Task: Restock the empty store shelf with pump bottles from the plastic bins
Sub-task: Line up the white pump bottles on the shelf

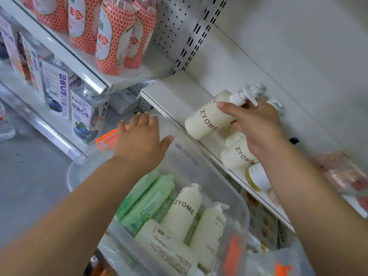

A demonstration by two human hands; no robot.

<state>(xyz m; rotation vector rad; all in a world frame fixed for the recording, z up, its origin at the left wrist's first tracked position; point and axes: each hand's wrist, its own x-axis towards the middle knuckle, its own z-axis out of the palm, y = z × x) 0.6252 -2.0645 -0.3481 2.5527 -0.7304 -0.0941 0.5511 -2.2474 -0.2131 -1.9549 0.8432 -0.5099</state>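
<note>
My right hand [256, 124] grips the neck of a cream ZYOME pump bottle [207, 116] on the white shelf [179, 90]. A second ZYOME bottle [238, 156] stands just in front of it, partly hidden by my wrist. Beside that is a smaller white bottle with a yellow base [256, 177]. My left hand [142, 140] rests with straight fingers on the far rim of the clear plastic bin [83, 162]. Inside the bin lie more cream ZYOME bottles [184, 212] and several green bottles [151, 198].
To the left, an upper shelf holds orange-patterned drink bottles [113, 36]. Below it stand blueberry drink cartons [88, 116]. Pink packets [344, 174] lie at the shelf's right end. The bin has orange clips [107, 136]. Grey floor [25, 172] lies at the left.
</note>
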